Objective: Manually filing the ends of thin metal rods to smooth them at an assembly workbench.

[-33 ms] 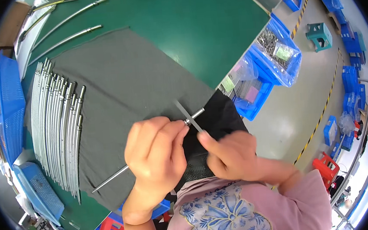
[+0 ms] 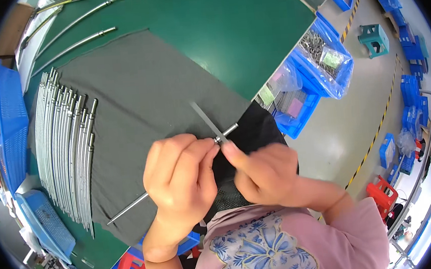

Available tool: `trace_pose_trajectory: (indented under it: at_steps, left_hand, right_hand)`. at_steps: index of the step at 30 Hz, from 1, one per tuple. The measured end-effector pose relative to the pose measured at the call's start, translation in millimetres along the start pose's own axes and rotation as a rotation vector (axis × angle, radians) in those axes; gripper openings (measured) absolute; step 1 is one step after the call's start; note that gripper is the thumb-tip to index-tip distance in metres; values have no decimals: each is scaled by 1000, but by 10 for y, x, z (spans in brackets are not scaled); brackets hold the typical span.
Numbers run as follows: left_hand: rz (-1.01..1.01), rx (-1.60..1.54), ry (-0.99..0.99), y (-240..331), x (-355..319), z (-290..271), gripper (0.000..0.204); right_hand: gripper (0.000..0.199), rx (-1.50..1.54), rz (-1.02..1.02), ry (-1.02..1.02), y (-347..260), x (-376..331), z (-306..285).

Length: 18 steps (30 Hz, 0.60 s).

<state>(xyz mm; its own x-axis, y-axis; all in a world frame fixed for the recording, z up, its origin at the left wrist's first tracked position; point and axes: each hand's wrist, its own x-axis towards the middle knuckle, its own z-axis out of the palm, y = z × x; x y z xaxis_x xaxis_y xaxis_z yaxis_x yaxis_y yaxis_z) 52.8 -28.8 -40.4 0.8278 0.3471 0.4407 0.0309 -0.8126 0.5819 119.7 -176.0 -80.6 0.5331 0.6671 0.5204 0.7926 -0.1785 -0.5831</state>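
A thin metal rod (image 2: 128,208) runs slantwise through my left hand (image 2: 179,175), which is closed around it. The rod's long tapering part slopes down to the lower left over the cloth. Its stepped end pokes out past my left thumb and forefinger. My right hand (image 2: 267,176) is closed on a flat grey strip that looks like a file (image 2: 204,119). This file lies across the rod near its stepped end, touching it or very close. The file's grip end is hidden in my right fingers.
Many similar rods (image 2: 67,151) lie side by side on the grey cloth (image 2: 135,85) at left. Two more rods rest on the green table (image 2: 202,24) at the back. Blue baskets (image 2: 12,125) stand along the left. Blue bins of metal parts (image 2: 343,81) sit beyond the right edge.
My right hand and the file have slid up and to the left across the rod. My left hand and the rod stay nearly where they were.
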Motion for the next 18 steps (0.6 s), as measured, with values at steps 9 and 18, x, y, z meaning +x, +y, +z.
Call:
trace_pose_trajectory:
  at_steps: [9, 18]
  left_hand:
    - [18, 25, 27, -16, 7, -4, 19]
    - [15, 17, 27, -15, 16, -10, 19]
  right_hand:
    - [55, 41, -48, 46, -5, 145, 7]
    - [56, 21, -43, -10, -39, 114, -77]
